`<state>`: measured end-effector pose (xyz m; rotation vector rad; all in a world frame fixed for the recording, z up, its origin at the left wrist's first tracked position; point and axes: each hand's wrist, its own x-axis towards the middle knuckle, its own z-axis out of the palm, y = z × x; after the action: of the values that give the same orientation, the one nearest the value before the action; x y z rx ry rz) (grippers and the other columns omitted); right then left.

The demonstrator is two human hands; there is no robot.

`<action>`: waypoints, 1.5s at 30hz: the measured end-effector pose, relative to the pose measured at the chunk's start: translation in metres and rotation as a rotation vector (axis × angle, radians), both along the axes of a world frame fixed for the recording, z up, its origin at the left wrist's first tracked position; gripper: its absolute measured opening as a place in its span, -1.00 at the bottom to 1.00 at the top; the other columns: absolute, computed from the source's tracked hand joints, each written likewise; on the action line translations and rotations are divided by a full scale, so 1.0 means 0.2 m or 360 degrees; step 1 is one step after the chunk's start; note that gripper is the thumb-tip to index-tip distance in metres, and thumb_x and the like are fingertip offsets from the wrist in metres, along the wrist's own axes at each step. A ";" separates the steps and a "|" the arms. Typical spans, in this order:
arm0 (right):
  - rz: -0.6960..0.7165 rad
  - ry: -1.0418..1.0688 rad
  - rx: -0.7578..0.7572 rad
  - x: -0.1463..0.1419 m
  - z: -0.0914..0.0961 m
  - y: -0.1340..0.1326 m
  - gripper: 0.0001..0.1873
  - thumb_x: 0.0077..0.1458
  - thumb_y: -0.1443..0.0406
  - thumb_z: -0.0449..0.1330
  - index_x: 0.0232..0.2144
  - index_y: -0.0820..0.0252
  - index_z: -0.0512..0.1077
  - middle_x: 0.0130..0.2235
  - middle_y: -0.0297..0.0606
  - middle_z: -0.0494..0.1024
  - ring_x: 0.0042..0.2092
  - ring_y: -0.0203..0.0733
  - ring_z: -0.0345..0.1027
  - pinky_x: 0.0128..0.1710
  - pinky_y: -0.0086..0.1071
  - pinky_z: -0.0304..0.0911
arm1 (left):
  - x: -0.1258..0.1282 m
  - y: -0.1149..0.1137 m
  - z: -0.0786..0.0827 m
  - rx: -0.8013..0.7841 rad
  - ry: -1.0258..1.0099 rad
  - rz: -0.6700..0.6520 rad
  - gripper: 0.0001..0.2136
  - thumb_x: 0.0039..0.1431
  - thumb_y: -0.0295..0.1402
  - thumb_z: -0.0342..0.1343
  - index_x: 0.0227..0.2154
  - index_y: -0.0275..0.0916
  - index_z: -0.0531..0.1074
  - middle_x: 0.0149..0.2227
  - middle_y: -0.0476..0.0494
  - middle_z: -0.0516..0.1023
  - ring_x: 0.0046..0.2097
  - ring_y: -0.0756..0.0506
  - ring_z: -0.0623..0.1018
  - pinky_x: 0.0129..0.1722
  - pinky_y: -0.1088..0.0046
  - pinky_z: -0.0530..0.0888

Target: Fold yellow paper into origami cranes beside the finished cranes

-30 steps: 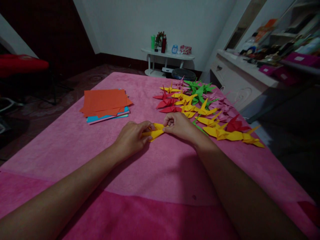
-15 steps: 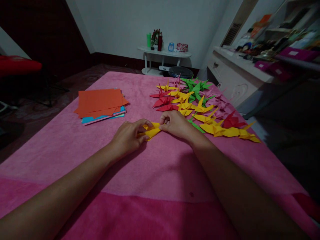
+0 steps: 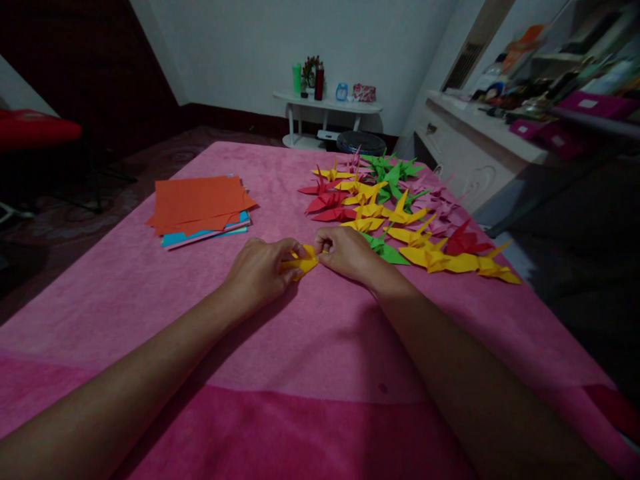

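A partly folded piece of yellow origami paper (image 3: 306,264) is between my two hands, just above or on the pink cloth (image 3: 310,333). My left hand (image 3: 265,268) pinches its left side between thumb and fingers. At its right end, the curled fingers of my right hand (image 3: 345,250) pinch the paper's tip. Part of the paper is hidden behind the fingers. Just right of my right hand lies a green paper crane (image 3: 385,249), and a yellow crane (image 3: 364,225) is behind that hand.
Several folded cranes in yellow (image 3: 425,259), red (image 3: 327,202), green (image 3: 390,175) and pink (image 3: 440,203) cover the table's right side. A stack of orange sheets (image 3: 200,201) over blue and pink ones lies at left. A white dresser (image 3: 470,143) stands at right.
My right hand has shifted slightly left and bends the paper's right tip inward, so less yellow shows between my hands. More of the green and yellow cranes behind it is visible.
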<state>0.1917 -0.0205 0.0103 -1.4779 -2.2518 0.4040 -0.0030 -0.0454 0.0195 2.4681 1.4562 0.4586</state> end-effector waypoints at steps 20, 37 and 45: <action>0.0153 -0.0701 0.0117 -0.18 0.15 -0.20 -0.65 0.05 0.52 0.10 -0.11 0.19 0.45 -0.25 -0.15 0.57 -0.26 -0.08 0.45 -0.40 -0.33 0.09 | -0.02 0.02 0.00 -0.0162 -0.0098 -0.0020 -0.81 0.02 -0.37 0.18 -0.26 -0.20 0.41 -0.27 -0.14 0.64 -0.23 -0.18 0.62 -0.39 0.43 0.39; 0.0175 -0.0312 -0.0076 -0.18 0.12 -0.16 -0.79 0.05 0.49 0.11 -0.36 0.20 0.53 -0.35 -0.22 0.60 -0.33 -0.21 0.42 -0.33 -0.40 0.12 | -0.08 0.06 0.03 -0.0317 -0.0155 -0.0245 -0.68 0.02 -0.44 0.17 -0.11 -0.21 0.36 -0.24 -0.08 0.64 -0.21 -0.10 0.59 -0.35 0.50 0.32; 0.0235 -0.0325 -0.0132 -0.18 0.14 -0.17 -0.82 0.03 0.47 0.13 -0.41 0.19 0.52 -0.32 -0.24 0.59 -0.32 -0.24 0.38 -0.32 -0.41 0.08 | -0.12 0.07 0.03 -0.0491 -0.0478 -0.0388 -0.62 0.01 -0.48 0.19 -0.07 -0.25 0.32 -0.36 -0.04 0.62 -0.38 -0.01 0.57 -0.42 0.56 0.33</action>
<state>0.1566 -0.0542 0.0379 -1.4562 -2.5438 0.4115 -0.0279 -0.0313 0.0263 2.1816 1.0090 0.4872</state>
